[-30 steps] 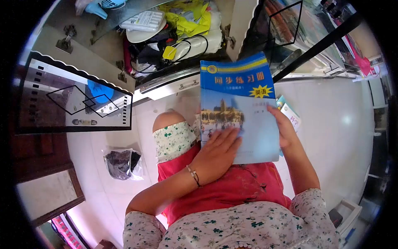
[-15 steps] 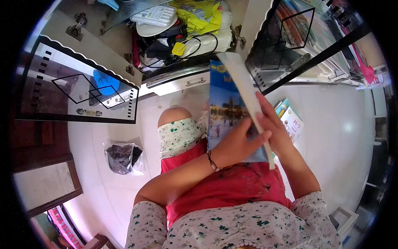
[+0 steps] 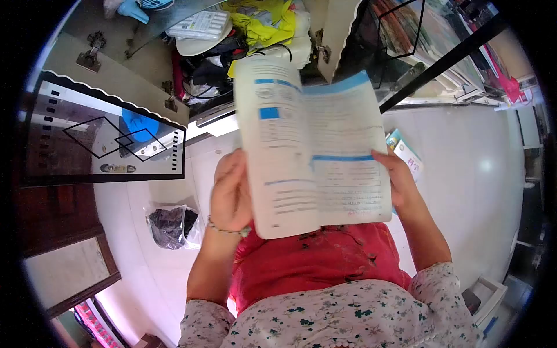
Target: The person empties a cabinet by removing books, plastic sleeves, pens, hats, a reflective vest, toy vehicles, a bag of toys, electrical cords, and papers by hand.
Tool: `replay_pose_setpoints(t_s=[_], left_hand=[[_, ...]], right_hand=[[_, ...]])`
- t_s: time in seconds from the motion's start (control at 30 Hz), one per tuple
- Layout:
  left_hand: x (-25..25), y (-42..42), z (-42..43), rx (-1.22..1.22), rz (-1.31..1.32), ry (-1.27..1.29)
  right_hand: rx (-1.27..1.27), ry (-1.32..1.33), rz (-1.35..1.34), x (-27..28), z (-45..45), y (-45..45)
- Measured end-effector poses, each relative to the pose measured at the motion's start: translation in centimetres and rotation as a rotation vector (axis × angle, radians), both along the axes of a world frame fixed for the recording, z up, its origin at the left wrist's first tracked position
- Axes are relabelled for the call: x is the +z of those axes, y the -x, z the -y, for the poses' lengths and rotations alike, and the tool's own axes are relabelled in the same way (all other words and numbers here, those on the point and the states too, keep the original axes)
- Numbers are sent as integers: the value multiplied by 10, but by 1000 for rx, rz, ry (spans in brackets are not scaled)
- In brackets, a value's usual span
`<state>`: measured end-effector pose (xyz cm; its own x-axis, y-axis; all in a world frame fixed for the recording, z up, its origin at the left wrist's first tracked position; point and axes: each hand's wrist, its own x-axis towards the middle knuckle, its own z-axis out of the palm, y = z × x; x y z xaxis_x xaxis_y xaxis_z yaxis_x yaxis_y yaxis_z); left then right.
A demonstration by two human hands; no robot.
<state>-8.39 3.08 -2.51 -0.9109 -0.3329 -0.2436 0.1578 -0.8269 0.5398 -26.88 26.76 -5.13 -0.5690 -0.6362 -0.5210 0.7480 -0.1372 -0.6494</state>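
Observation:
An open book (image 3: 348, 139) with printed pages, blue bands and a blue square is held up above my lap. Its pages are slightly blurred, so the text is hard to read. At the left edge, my left hand (image 3: 229, 188) is closed on the book, partly behind the left page. My right hand (image 3: 399, 177) grips the right edge, thumb on the page and the other fingers mostly hidden beneath. The blue cover is turned away and hardly shows.
Ahead stands an open cabinet with yellow cloth (image 3: 264, 23) and a white case (image 3: 200, 26). Its glass door (image 3: 104, 133) swings out at left. A plastic bag (image 3: 173, 226) of dark stuff lies on the floor. Booklets (image 3: 406, 155) lie to the right, below shelved books (image 3: 400, 35).
The book was partly closed, its blue cover showing; now it is spread open with pages facing me. My left hand has moved left to the left edge. The view has shifted slightly.

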Motion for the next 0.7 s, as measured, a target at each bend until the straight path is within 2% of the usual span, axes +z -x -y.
replay_pose_setpoints(t_s=[0.07, 0.17, 0.23, 0.27, 0.3, 0.37, 0.43, 0.5, 0.53, 0.57, 0.6, 0.7], left_hand=[[4, -5, 7, 42, 78, -44], [1, -6, 7, -31, -33, 27], [-9, -1, -4, -89, -57, -39], [-12, 3, -6, -161, -40, 196], [-13, 7, -13, -161, -42, 197], [-13, 15, -27, -134, -54, -97], [-11, 17, -27, -167, -46, -163], [-10, 18, -28, -136, -21, -147], [-11, 16, -25, -136, -21, -147], [-15, 14, -20, -147, -39, -42], [-16, 11, -16, -156, -57, 63], [-10, 6, -10, -124, -92, 102]], right_hand=[[11, 6, 57, -7, -4, 2], [13, 64, 57, -6, 2, 0], [25, 98, 67, -5, 5, 0], [37, 129, 77, -5, 6, 0], [37, 129, 75, -5, 6, 0], [25, 105, 76, -6, 6, 1], [29, 96, 76, -8, 4, 3], [32, 88, 77, -13, 0, 5], [13, 102, 166, -19, -5, 6], [-6, 116, 256, -24, -8, 6], [-6, 117, 256, -28, -8, 6], [31, 97, 131, -34, -8, 7]])
